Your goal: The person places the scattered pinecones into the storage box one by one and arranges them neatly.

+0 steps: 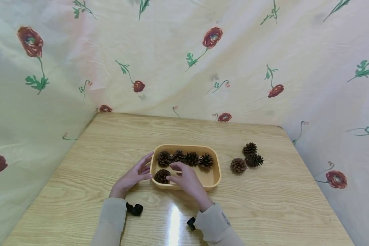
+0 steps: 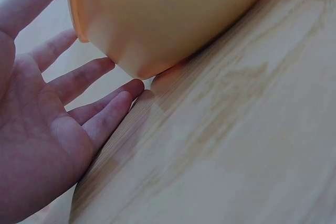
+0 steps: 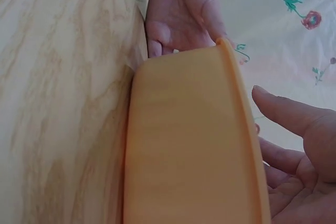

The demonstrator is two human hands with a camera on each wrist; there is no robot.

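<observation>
Orange tray point(image 1: 213, 179): sitting centre frame, holding five cones.
Left hand point(image 1: 134, 175): fingers straight, bracing tray's left wall, steadying it.
Right hand point(image 1: 186, 177): loosely open, hovering over lower-left cone point(image 1: 161, 176), gripping nothing.

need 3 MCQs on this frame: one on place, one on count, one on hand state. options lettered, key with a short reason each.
1. Where do the loose pine cones lie on the table?
A. to the right of the tray
B. to the left of the tray
C. at the near edge, by the sleeves

2. How many pine cones are inside the tray?
A. two
B. five
C. eight

3. What is the left hand doing?
A. pinching a cone
B. lying open, fingers straight, against the tray's left end
C. curled in a fist, away from the tray

Key:
1 A: the head view shows three cones grouped right of the tray.
2 B: four in the back row and one at the front left.
3 B: the left wrist view shows straight fingers at the tray's wall, holding nothing.
</observation>
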